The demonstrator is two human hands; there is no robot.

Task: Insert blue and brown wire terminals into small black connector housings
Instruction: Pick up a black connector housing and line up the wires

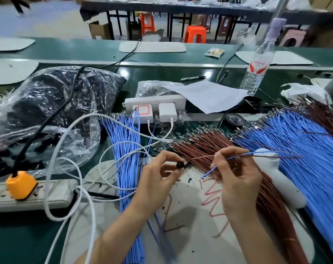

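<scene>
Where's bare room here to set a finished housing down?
White work mat: bare between the forearms. Green bench: bare front-left, below the grey power strip. Crowded: white charger cables left of the mat, blue wire bundle and brown wire bundle right.

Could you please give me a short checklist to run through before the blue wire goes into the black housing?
1. Housing held: the left hand pinches the black connector housing. Ok.
2. Wire held: the right hand pinches the blue wire, along with a brown wire. Ok.
3. Tip lined up: the blue wire's free end points down and left, below the housing and apart from it. Not ok.
4. Housing opening turned towards the wire: too small to see. Cannot tell.
5. Terminal straight and undamaged: blurred. Cannot tell.
6. White cables out of the way: they lie to the left of both hands. Ok.
</scene>
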